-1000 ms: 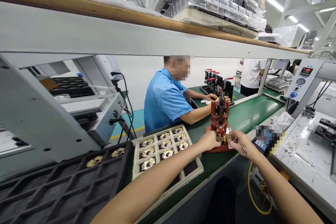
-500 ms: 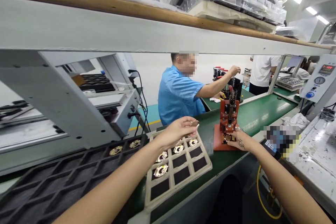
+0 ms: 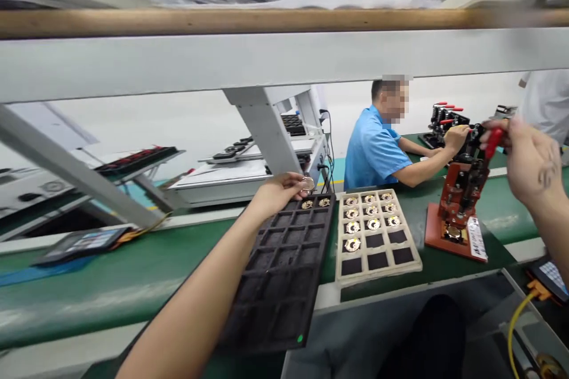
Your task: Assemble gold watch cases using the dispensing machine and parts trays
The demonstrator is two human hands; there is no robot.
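Observation:
My left hand (image 3: pixel 281 192) pinches a round, shiny metal disc (image 3: pixel 306 184) over the far end of a black compartment tray (image 3: pixel 284 293). Two round gold-coloured parts (image 3: pixel 307 205) lie in that tray's far row. To its right, a cream tray (image 3: pixel 416 265) holds several more round metal parts with cut-outs. My right hand (image 3: pixel 531 157) is closed around the red handle (image 3: pixel 493 143) of a small red-brown toggle press (image 3: pixel 453 186). A round part (image 3: pixel 453 233) sits in the press's fixture, and a white label is on its base.
A green conveyor belt (image 3: pixel 133 290) runs across the bench. Overhead is a grey shelf beam (image 3: pixel 222 62) with plastic-wrapped trays above. A co-worker in a blue shirt (image 3: pixel 373 145) works opposite, beside red-handled clamps (image 3: pixel 444 121). A tablet-like device (image 3: pixel 82 244) lies at left.
My view has swung left. My left hand, still holding a disc, has moved from above the cream tray to the black tray. My right hand has gone from the press's base up to its handle.

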